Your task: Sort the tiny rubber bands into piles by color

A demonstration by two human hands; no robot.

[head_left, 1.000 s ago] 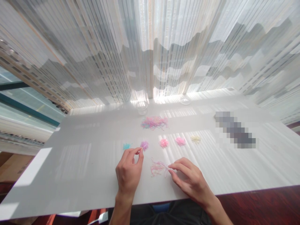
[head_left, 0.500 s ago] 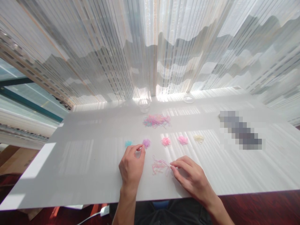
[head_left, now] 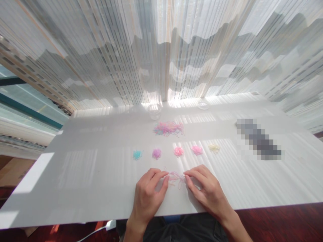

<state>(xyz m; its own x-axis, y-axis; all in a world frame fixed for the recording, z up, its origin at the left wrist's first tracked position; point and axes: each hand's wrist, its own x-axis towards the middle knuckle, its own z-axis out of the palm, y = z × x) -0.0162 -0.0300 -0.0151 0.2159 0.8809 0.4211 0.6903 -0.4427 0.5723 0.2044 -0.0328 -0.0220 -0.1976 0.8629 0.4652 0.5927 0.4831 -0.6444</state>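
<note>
A loose cluster of thin pale-pink rubber bands (head_left: 176,176) lies on the white table between my two hands. My left hand (head_left: 151,190) is closed, its thumb and fingertips pinching at the cluster's left end. At the right end, my right hand (head_left: 205,186) has bands pinched between thumb and forefinger. Beyond the hands runs a row of small sorted heaps: turquoise bands (head_left: 137,154), purple bands (head_left: 156,153), coral-pink bands (head_left: 178,151), pink bands (head_left: 196,150) and pale-yellow bands (head_left: 214,148). Farther back sits a larger mixed heap of bands (head_left: 168,128).
A clear round container (head_left: 154,111) stands behind the mixed heap, and a clear lid (head_left: 203,105) lies to its right. A blurred dark object (head_left: 259,139) rests on the right of the table (head_left: 83,188). Striped curtains (head_left: 161,50) hang along the far edge.
My left hand has moved from beside the purple heap toward me and right, to the pale-pink cluster. My right hand stays almost where it was, at the cluster's right end.
</note>
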